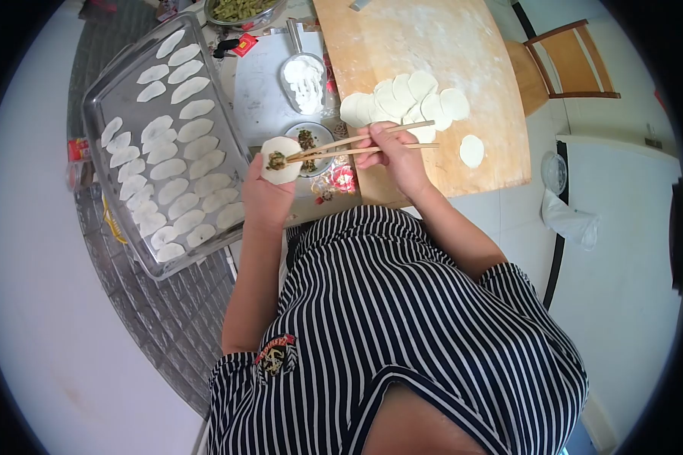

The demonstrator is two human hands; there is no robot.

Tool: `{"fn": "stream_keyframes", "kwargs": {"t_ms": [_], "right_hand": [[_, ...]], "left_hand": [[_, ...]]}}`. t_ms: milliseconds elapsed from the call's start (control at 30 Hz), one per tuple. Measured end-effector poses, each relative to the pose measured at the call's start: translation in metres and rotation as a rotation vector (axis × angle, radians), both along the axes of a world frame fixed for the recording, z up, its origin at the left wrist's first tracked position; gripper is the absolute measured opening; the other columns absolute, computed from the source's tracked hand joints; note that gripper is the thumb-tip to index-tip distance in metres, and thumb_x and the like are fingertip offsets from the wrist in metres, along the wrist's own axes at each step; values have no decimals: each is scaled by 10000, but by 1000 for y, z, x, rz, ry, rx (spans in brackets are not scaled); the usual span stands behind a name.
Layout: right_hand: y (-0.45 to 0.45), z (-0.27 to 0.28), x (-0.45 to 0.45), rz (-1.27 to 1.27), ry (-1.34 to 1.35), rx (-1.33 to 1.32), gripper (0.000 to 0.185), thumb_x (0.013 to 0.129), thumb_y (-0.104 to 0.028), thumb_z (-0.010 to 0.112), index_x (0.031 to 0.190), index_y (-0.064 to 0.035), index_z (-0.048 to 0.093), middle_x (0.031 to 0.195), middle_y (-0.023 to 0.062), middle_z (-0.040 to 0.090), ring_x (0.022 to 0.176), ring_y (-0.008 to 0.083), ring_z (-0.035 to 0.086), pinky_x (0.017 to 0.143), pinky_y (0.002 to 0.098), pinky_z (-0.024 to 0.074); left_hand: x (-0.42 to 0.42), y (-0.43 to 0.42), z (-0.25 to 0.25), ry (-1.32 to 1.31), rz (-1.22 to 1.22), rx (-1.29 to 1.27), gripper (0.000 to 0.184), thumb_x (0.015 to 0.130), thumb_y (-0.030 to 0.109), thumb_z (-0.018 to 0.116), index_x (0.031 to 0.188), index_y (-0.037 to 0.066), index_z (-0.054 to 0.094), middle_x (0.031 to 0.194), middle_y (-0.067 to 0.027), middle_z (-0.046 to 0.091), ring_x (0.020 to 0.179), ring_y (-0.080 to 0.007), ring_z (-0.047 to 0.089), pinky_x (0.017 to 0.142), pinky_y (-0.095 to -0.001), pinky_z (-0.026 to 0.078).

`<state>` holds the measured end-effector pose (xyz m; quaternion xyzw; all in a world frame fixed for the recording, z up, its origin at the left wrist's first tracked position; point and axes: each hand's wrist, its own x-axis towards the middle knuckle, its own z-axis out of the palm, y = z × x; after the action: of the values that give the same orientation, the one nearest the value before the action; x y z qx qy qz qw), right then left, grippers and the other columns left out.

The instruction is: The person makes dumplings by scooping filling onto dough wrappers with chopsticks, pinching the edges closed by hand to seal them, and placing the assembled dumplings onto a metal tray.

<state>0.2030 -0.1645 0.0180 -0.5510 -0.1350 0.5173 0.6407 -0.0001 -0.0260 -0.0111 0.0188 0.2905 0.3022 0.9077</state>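
A round dough wrapper (282, 171) rests on my left hand (269, 196), with a small heap of dark green filling (276, 160) on it. Wooden chopsticks (341, 147) are gripped in my right hand (393, 155), and their tips touch that filling. Just behind the wrapper is a bowl (322, 136) with more filling, partly hidden by the chopsticks. Overlapping round wrappers (402, 95) lie on the wooden board (432, 38) beyond my right hand, and a single wrapper (472, 152) lies apart to their right.
At the left a metal tray (239, 129) holds several rows of folded dumplings (197, 127). A scoop of flour (305, 82) sits behind the filling bowl. A metal bowl of green food (239, 9) is at the back. A wooden chair (573, 61) stands beyond the board.
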Motion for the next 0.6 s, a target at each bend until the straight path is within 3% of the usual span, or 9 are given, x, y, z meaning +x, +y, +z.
{"fn": "stream_keyframes", "kwargs": {"t_ms": [100,167,233,367,433,500,567,600], "right_hand": [[-3,-11,9,-58,35,40,327,1012,-254,490,1059,44,616,869,101,638,718,163,667,663,250,575],[8,-22,5,-104,-25,-62,316,1002,-259,515,1060,34,619,885,86,638,745,151,660,696,255,576],[18,-46,-1,-117,2,-58,282,987,-216,547,1054,49,620,899,95,636,735,147,658,685,242,583],[22,-61,-4,-158,173,-126,254,951,-160,609,1107,39,597,943,88,631,780,147,652,734,255,591],[12,-56,-4,-51,301,-167,229,952,-164,604,1101,10,609,948,76,631,801,148,652,798,255,586],[-1,-54,0,36,311,-254,224,929,-171,643,1067,5,624,966,76,626,821,139,646,761,243,575],[-8,-35,-2,366,81,-424,229,909,-190,678,1027,2,641,1022,92,624,851,113,637,697,220,553],[-9,-17,-7,423,-77,-481,248,869,-194,717,1044,-30,657,1106,96,612,983,137,606,789,257,529]], "left_hand": [[-13,14,-6,88,88,29,439,1038,231,298,1321,-85,413,1332,-210,509,1280,-325,463,1117,-423,356],[-21,22,-7,-100,39,89,438,1039,238,306,1322,-75,420,1344,-199,504,1285,-323,457,1116,-433,351],[-17,19,8,-28,48,86,447,1040,253,305,1328,-71,416,1352,-197,497,1286,-326,454,1114,-448,349],[-13,16,25,10,20,91,475,1047,290,286,1350,-58,399,1369,-199,478,1296,-334,441,1114,-483,337],[-10,14,32,0,18,57,482,1049,297,279,1354,-60,392,1376,-203,470,1300,-337,436,1116,-486,332],[-8,12,40,-11,18,24,490,1051,303,272,1358,-62,385,1384,-206,462,1303,-339,432,1119,-489,327],[-5,10,50,-28,-82,29,494,1053,304,255,1361,-60,383,1403,-219,436,1314,-355,411,1131,-496,307],[-3,8,57,-29,-82,30,494,1053,304,255,1361,-60,383,1403,-219,436,1314,-355,411,1131,-496,307]]}}
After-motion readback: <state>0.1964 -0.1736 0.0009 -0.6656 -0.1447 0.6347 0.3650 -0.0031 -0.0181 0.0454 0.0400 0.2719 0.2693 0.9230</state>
